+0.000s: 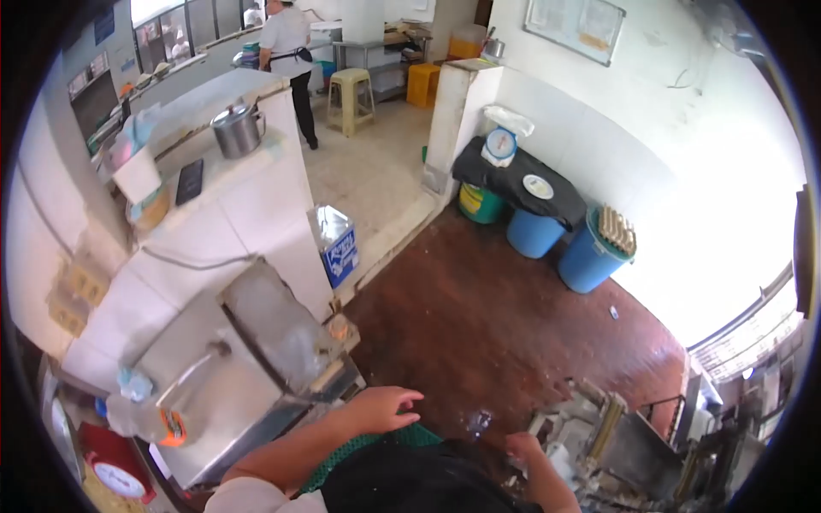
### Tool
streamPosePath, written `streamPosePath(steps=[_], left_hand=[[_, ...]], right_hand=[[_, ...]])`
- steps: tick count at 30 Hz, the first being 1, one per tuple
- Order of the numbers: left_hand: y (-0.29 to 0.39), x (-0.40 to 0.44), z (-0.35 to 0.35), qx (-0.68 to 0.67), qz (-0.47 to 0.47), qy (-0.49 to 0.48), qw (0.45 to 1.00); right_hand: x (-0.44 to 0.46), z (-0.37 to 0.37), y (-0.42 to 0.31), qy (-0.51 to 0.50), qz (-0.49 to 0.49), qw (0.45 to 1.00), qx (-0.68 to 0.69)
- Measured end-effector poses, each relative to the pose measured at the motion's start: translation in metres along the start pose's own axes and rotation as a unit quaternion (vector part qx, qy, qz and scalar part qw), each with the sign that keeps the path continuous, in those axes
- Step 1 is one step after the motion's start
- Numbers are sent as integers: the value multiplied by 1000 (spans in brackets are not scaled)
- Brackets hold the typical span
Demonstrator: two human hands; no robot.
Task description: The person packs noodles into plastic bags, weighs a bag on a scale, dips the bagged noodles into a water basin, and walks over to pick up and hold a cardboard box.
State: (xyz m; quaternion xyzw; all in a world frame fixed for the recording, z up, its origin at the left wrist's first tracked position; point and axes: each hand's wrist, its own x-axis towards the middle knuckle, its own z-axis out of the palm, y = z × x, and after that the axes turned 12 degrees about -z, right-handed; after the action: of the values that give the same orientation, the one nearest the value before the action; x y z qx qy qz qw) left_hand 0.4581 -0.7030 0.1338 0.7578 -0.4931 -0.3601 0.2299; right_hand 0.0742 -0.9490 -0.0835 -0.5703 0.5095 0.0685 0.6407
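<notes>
My left hand (385,410) hovers above the rim of a green plastic basket (419,434) close to my body. Its fingers are loosely bent and apart, with nothing between them. Part of the basket is hidden by my forearm and black apron (410,483). On the other side, my right hand (523,446) hangs low beside a worn metal machine (637,436) with a long roller. That hand's fingers point away and down, and I cannot see whether they hold anything. Some whitish material (560,457) lies at the machine's near edge.
A steel counter (231,402) and a red dial scale (115,470) stand at left. A blue box (340,256) sits by the low wall. Blue buckets (586,261) line the right wall. Beyond the wall, a person (286,51) stands near a stool (351,94). The red floor looks wet in places.
</notes>
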Motion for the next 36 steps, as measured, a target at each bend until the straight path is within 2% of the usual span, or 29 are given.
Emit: streamPosePath(steps=[1, 3, 7, 8, 10, 12, 14, 15, 17, 18, 20, 21, 23, 25, 27, 29, 30, 31, 33, 34, 36], left_hand=[[2, 30, -12, 12, 7, -4, 1000], [2, 86, -39, 33, -6, -6, 999], [-16, 188, -71, 68, -62, 7, 996], [-23, 215, -81, 71, -65, 21, 995], [-47, 243, -87, 84, -210, 23, 974], [-58, 258, -104, 90, -226, 7, 970], [-71, 273, -120, -20, -278, -7, 960], [-75, 279, -128, -32, -283, 1, 959], [-90, 289, -150, -151, -405, 76, 898], [-103, 297, -157, -157, -409, 82, 895], [-137, 317, -177, -181, -455, 195, 850], [-158, 332, -198, -185, -456, 195, 848], [-194, 379, -251, -144, -462, 242, 841], [-183, 427, -332, -286, -424, 343, 788], [-213, 491, -396, -480, -266, 387, 741], [-207, 549, -489, -516, -212, 358, 749], [-196, 576, -540, -484, -180, 350, 782], [-183, 600, -590, -454, -145, 343, 810], [-163, 641, -682, -385, -169, 341, 840], [-168, 658, -712, -384, -166, 350, 838], [-180, 676, -777, -398, -238, 356, 811]], right_hand=[[16, -21, 13, 30, -8, 999, 32], [37, -52, -5, 133, 136, 971, 145], [128, -116, -41, 126, 166, 973, 103], [167, -136, -75, 120, 154, 976, 99], [227, -144, -150, 112, 95, 978, 152], [285, -142, -254, 152, 91, 979, 101], [329, -137, -373, 101, 31, 994, 26], [361, -133, -416, 93, 5, 995, 30], [440, -113, -491, 72, -38, 996, 41], [470, -97, -528, 61, -56, 995, 46], [522, -63, -596, 28, -73, 997, 10], [540, -44, -626, 2, -87, 996, -20], [571, -2, -688, -23, -88, 993, -80], [589, 7, -725, -46, -66, 987, -138], [616, 20, -781, -76, -71, 976, -190], [642, 20, -848, -88, -53, 989, -105], [658, 24, -886, -58, -66, 993, -84], [693, 23, -920, -72, -102, 990, -65], [720, 45, -999, -69, -142, 987, -39], [734, 62, -1044, -71, -184, 980, -7], [759, 97, -1111, -108, -186, 977, -6]])
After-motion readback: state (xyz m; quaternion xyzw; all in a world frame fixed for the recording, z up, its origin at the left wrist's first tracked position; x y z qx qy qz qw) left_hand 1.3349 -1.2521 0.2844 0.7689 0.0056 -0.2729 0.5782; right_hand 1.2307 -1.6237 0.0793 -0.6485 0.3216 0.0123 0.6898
